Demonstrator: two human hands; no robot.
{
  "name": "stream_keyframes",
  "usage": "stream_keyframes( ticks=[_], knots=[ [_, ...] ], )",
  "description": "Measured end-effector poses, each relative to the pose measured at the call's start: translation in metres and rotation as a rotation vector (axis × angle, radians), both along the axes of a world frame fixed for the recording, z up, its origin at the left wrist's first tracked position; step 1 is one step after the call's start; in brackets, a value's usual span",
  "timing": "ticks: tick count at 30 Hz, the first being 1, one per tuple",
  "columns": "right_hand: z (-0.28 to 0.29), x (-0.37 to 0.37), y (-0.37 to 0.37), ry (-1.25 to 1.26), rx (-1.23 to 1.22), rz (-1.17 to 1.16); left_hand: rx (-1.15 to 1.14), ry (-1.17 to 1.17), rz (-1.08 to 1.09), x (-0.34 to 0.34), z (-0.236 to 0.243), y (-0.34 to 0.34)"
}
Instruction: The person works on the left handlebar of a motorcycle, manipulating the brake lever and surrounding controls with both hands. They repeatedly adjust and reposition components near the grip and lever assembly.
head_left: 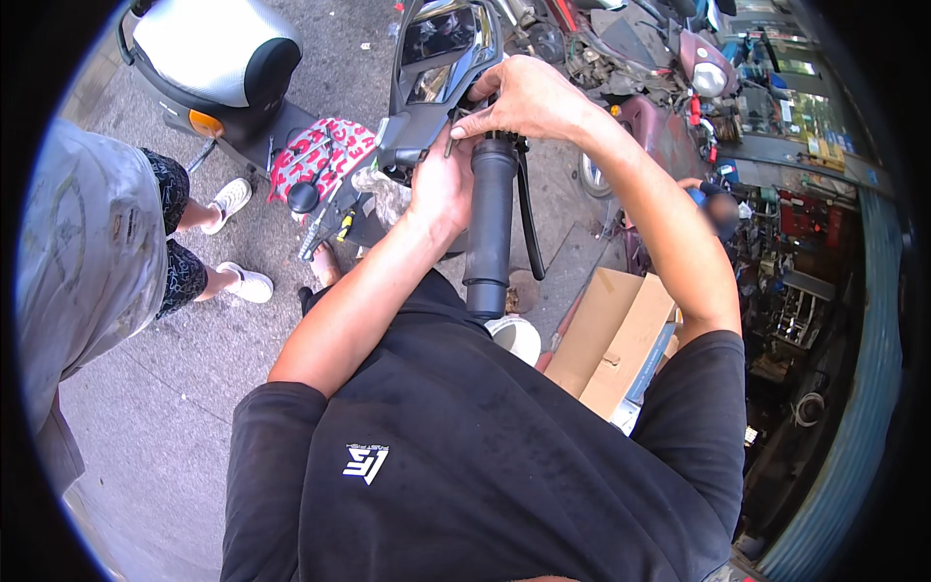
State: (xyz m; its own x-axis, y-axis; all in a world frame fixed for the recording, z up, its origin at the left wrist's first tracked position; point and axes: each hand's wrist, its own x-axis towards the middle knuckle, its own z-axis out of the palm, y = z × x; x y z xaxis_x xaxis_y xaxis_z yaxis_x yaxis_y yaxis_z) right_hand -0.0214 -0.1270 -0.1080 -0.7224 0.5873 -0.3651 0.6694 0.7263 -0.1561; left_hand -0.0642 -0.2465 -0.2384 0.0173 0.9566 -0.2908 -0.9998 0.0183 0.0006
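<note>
A black handlebar grip points toward my body, with a thin black brake lever along its right side. My right hand reaches over the inner end of the grip, its thumb and fingers bent together beside the dark instrument housing. Under that thumb shows a thin metal rod; its full shape is hidden. From below, my left hand comes up against the housing, left of the grip. The left fingers are mostly hidden behind the parts. A glossy display sits above.
A person in a grey shirt stands close at left. Beyond is a scooter with a white seat. A red patterned cloth lies near tools. An open cardboard box and white bucket are at my right.
</note>
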Motion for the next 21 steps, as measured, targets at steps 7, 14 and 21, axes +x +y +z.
stream_keyframes(
  ticks=[7, 14, 21],
  knots=[
    [-0.011, -0.006, 0.015, -0.048, -0.147, 0.024, -0.060, 0.036, 0.089, 0.005, 0.014, -0.007],
    [-0.019, -0.015, 0.000, -0.157, 0.007, -0.080, -0.077, -0.100, 0.040, 0.009, 0.014, -0.016],
    [-0.038, -0.010, 0.004, -0.152, 0.163, -0.118, -0.030, -0.105, 0.026, 0.017, 0.004, -0.013]
  ],
)
